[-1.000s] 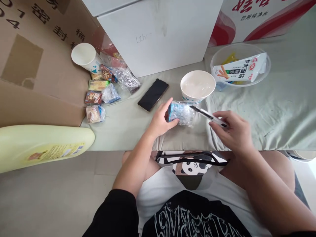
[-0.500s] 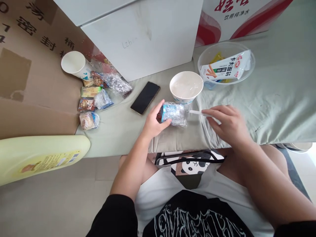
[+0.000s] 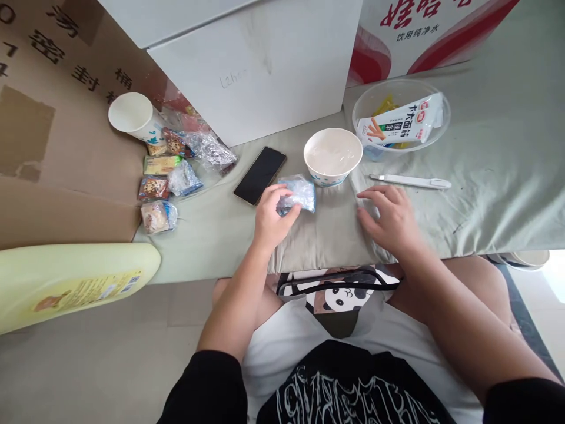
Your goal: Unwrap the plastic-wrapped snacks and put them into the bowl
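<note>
My left hand [image 3: 274,217] grips a small snack packet [image 3: 300,193] in clear and blue plastic wrap; what is inside it I cannot make out. My right hand [image 3: 389,219] holds nothing, its fingers apart and bent just above the cloth. Beyond its fingertips lies a white craft knife [image 3: 415,181] with a short metal blade pointing left. A white paper bowl [image 3: 333,154], with clear plastic visible inside, stands just behind the packet. Close to my left fingers a dark phone [image 3: 260,175] lies flat.
A clear plastic bowl [image 3: 446,121] at the back right holds a white snack bag [image 3: 399,122]. Several wrapped snacks [image 3: 154,187] and a paper cup [image 3: 132,115] sit at the left by a cardboard box [image 3: 75,200]. White boxes [image 3: 265,76] line the back; a yellow bottle [image 3: 88,282] stands front left.
My right hand has let go of the craft knife, which now lies on the cloth. My left hand has turned the packet and shifted it slightly left.
</note>
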The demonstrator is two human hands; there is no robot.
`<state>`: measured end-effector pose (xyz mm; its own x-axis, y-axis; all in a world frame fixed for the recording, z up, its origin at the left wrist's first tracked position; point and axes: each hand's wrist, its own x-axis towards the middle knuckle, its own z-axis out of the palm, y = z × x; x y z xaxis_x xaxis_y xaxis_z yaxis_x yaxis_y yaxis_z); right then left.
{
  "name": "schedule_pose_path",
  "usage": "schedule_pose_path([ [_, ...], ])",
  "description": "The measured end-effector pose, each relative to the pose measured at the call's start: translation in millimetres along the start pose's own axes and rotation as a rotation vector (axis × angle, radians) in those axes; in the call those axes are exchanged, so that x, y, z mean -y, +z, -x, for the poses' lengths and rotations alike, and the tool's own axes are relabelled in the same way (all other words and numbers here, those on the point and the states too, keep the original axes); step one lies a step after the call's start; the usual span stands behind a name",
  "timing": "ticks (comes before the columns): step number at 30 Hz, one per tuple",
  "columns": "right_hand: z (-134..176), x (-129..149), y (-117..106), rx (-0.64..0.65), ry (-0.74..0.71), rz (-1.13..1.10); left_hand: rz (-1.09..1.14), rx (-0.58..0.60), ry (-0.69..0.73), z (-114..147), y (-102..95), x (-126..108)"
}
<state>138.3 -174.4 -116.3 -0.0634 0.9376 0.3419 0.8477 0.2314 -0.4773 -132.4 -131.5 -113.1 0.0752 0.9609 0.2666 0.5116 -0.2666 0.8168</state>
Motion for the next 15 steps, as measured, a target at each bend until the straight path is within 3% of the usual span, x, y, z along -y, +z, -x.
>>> schedule_pose_path([
  [3,0,7,5,0.071,-0.071,-0.149,0.301,0.016,-0.157,-2,0.8,-7],
  [8,-6,19,15,0.17,-0.18,-0.355,0.881,0.16,-0.586,-5,-2.4,-21],
  [10,-10,22,19,0.183,-0.171,-0.385,0.957,0.159,-0.661,-8,-5.7,-23],
  [15,-20,25,24,0.074,-0.076,-0.448,0.923,-0.034,-0.715,-17,-16.2,-19],
])
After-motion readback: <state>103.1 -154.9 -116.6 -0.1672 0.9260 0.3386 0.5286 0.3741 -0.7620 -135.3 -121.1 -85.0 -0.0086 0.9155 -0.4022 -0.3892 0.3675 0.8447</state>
